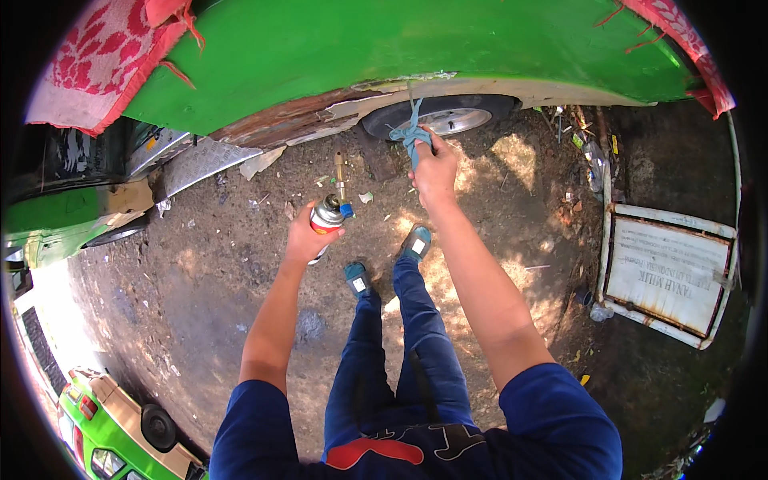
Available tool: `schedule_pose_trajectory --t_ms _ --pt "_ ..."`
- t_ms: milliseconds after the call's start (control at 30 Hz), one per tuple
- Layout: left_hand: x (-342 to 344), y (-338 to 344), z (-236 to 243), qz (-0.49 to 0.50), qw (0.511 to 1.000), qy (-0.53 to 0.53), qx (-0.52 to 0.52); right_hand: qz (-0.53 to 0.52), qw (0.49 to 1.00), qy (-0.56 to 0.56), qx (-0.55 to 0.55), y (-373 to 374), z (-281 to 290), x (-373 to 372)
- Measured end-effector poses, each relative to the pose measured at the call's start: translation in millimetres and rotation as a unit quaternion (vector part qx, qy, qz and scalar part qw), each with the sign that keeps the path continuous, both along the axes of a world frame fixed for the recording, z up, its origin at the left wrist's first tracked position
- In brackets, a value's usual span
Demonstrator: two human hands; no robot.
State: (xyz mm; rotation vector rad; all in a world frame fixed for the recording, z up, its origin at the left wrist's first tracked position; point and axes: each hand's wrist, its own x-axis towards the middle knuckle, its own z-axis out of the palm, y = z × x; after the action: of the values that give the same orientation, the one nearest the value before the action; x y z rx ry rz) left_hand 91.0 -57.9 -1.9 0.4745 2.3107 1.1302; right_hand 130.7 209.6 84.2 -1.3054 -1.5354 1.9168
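My left hand [314, 232] is closed round a gas canister fitted with a blow torch [339, 172], whose brass nozzle points away from me toward the vehicle. No flame can be made out. My right hand [434, 166] grips a knotted blue-grey cloth strip [411, 134], held up close to the lower edge of a green vehicle body [384, 48]. Something thin and greyish reaches from the cloth to that edge; whether the cloth is wrapped round a tool is hard to tell. Along the edge, brown and beige patches [296, 116] show where the green paint is gone.
Under the body sits a wheel [456, 120]. On the right a rusty white framed sign [668, 272] lies on the dirt ground [200, 264]. An opening with a metal step plate [208, 160] is at left. Another green vehicle [120, 424] stands lower left. Patterned red cloth [104, 60] hangs above.
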Motion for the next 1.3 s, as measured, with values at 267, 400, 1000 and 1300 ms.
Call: schedule_pose_trajectory --t_ms 267,400,1000,1300 --pt "-2.0 -20.3 0.2 0.002 1.0 0.006 -0.003 0.079 0.995 -0.01 0.063 -21.2 -18.4 -14.7" --pt "-3.1 -22.4 3.1 0.001 1.0 0.013 -0.007 0.094 0.992 -0.008 0.08 -15.7 -23.7 -12.9" --pt "-1.9 6.8 4.7 -0.025 0.999 0.025 0.003 0.098 0.989 -0.031 0.108 91.7 -6.2 30.3" --pt "-8.0 38.4 19.0 -0.074 0.997 0.003 -0.006 0.036 0.99 -0.047 0.125 132.2 7.5 53.4"
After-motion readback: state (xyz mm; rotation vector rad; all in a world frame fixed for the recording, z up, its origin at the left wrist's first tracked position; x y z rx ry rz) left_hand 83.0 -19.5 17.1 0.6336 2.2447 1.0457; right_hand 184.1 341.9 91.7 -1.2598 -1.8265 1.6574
